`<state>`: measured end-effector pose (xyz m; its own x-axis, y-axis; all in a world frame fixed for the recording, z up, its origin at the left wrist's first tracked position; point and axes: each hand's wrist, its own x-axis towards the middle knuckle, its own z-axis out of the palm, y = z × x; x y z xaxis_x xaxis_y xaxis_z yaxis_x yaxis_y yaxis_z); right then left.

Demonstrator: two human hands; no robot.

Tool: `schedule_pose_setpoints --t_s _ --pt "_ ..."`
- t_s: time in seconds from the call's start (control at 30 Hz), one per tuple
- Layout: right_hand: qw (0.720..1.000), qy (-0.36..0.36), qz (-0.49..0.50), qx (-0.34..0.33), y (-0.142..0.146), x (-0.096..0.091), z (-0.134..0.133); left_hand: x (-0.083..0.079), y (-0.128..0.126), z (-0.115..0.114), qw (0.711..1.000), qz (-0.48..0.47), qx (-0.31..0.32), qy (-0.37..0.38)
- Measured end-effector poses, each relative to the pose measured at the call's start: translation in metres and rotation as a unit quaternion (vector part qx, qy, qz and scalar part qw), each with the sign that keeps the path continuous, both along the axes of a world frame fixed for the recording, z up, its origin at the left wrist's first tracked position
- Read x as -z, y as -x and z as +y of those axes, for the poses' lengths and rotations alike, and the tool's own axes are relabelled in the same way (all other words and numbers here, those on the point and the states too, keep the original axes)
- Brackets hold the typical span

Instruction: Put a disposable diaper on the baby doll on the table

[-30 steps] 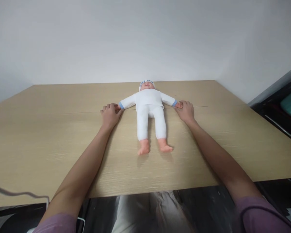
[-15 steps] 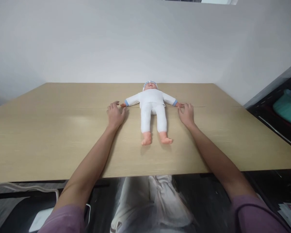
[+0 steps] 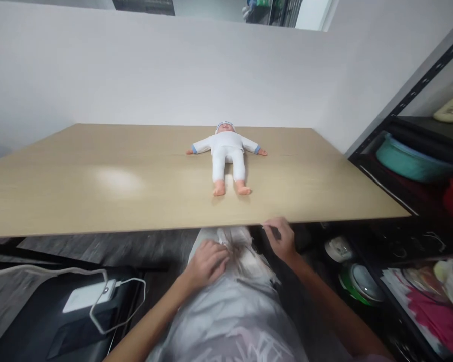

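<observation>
A baby doll [image 3: 228, 153] in white clothes and a cap lies on its back, arms spread, on the far half of the light wooden table [image 3: 98, 191]. Both my hands are off it, below the table's front edge. My left hand [image 3: 207, 262] rests with bent fingers on the crinkled top of a translucent plastic bag [image 3: 230, 311] in front of me. My right hand [image 3: 283, 239] is curled just under the table edge beside the bag's top. What its fingers hold is hidden.
A dark metal shelf [image 3: 411, 100] stands at the right with a teal basin [image 3: 407, 161], pots [image 3: 358, 281] lower down and pink cloth [image 3: 426, 306]. At the lower left a white power adapter [image 3: 88, 296] with its cable lies on a dark surface.
Both hands let go of the doll's hands and drew back off the table, down to the plastic bag. The view has pulled back and tilted, and the doll has not moved.
</observation>
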<state>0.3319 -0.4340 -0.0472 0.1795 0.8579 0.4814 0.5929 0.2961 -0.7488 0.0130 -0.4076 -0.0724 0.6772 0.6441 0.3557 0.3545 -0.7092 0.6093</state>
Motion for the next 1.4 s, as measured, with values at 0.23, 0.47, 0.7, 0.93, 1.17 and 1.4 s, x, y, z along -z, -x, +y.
schedule_pose_setpoints --t_s 0.23,0.47,0.7,0.93,1.17,1.4 --pt "0.980 0.166 0.106 0.007 -0.006 0.082 -0.052 0.061 -0.012 -0.043 0.942 -0.006 -0.177 0.284" --pt "0.936 0.298 0.187 0.011 0.015 0.122 -0.030 0.086 -0.044 -0.014 0.893 -0.021 -0.214 0.396" --pt "0.896 0.343 0.274 -0.065 0.044 0.097 -0.033 0.065 -0.080 -0.024 0.821 -0.126 -0.145 0.538" --pt "0.927 0.247 0.260 -0.114 0.048 -0.016 -0.117 -0.044 -0.046 -0.109 0.859 -0.203 -0.147 0.446" --pt "0.959 0.163 0.198 -0.120 0.054 -0.055 -0.123 -0.091 -0.047 -0.131 0.903 -0.256 -0.145 0.314" --pt "0.963 0.166 0.189 -0.092 0.066 -0.026 -0.079 -0.053 -0.049 -0.085 0.883 -0.261 -0.169 0.351"
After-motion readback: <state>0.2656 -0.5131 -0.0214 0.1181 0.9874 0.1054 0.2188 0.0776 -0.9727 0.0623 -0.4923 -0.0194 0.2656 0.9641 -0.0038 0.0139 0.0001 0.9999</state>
